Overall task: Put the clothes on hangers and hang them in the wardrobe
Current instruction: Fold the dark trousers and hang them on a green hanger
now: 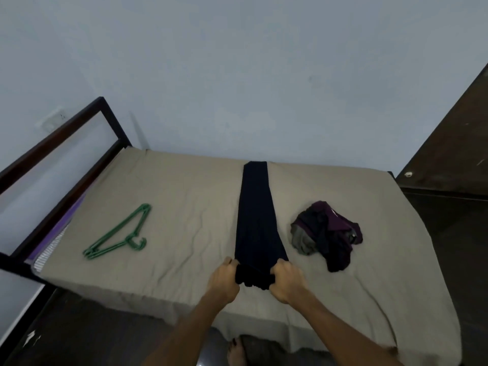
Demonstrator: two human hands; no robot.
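Gripping near end of dark trousers with left hand and right hand, both clamped; green hangers off left, crumpled clothes off right.

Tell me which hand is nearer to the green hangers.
Left. The left hand lies right of the green hangers; the right hand is farther right, beyond the dark trousers.
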